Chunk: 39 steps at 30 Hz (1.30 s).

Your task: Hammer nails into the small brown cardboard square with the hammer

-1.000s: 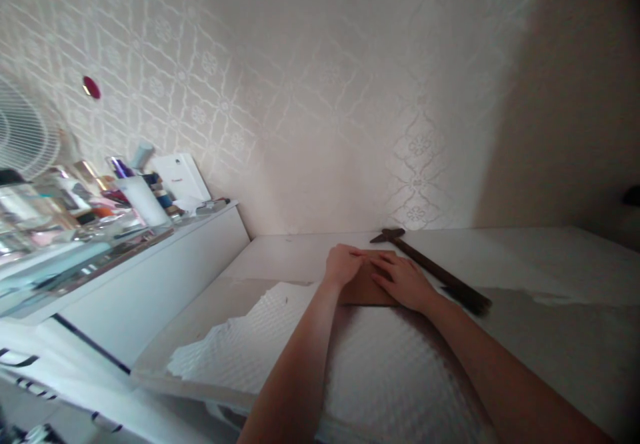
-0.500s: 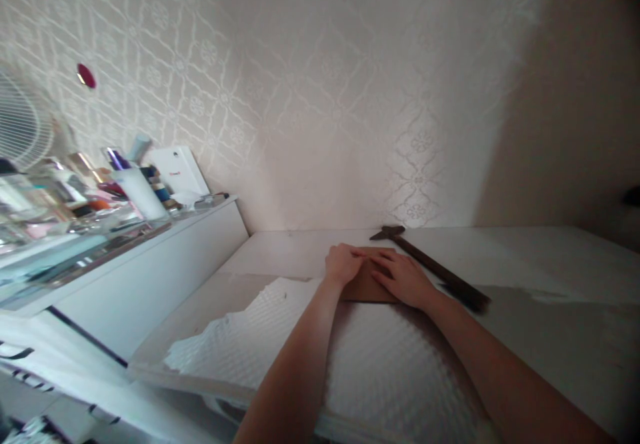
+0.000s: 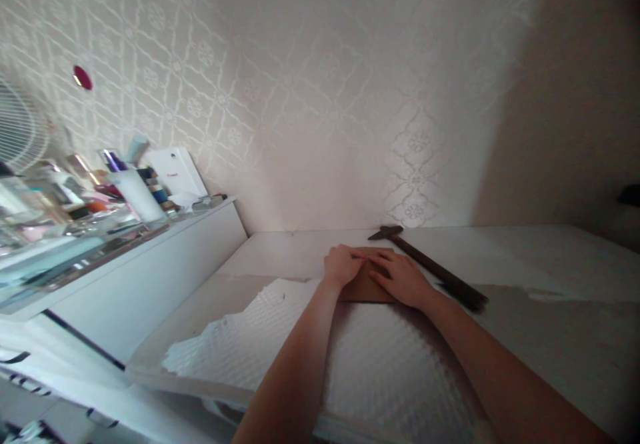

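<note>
A small brown flat piece (image 3: 364, 288), like cardboard or thin wood, lies on a white textured sheet (image 3: 380, 364) on the white table (image 3: 525, 257). My left hand (image 3: 341, 265) rests on its left edge with the fingers curled under. My right hand (image 3: 403, 279) lies flat on its right part, fingers stretched toward the left hand. Both hands press on the piece. A dark hammer (image 3: 425, 265) lies just right of my right hand, its head toward the wall.
A white cabinet (image 3: 150, 264) stands to the left, its top crowded with bottles, tubes and a white box (image 3: 176, 172). A fan (image 3: 20, 124) is at the far left. The patterned wall (image 3: 320, 97) rises right behind the table.
The hands stay on the brown piece. Only the camera has shifted slightly.
</note>
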Available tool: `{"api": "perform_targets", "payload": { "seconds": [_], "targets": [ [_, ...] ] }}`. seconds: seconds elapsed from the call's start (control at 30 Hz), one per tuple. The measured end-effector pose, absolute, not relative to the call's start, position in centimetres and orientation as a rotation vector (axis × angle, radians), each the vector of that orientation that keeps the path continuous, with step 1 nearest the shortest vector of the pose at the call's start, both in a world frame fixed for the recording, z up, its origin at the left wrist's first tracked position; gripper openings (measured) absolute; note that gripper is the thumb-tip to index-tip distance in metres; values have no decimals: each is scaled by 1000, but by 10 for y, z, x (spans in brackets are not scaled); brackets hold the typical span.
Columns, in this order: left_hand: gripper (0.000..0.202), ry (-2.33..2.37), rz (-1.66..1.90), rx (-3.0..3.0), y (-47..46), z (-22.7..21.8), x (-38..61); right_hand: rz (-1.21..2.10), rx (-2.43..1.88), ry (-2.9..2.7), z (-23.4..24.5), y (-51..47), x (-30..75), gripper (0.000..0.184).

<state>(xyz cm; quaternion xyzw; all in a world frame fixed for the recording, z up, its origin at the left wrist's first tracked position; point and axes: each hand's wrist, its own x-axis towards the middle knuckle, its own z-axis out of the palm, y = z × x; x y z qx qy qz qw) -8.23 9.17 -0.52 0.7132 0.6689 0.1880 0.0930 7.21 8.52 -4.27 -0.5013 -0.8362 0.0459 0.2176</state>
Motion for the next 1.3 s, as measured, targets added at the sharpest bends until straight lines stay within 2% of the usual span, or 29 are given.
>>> {"api": "perform_targets", "payload": {
  "seconds": [0.77,1.0,1.13,1.3],
  "targets": [
    [26,2038,587,2015,92,-2,-82,126,-1360,-2301,-41,88,75,43],
    [29,2148,564,2089,77,15,-75,-191,-1864,-1995,-13,73,89,43],
    [32,2102,497,2312,55,20,-53,-158,-2156,-1824,-12,68,104,46],
    [41,1843,284,2524,29,11,-22,-51,-2237,-1860,-21,71,115,42]
  ]
}}
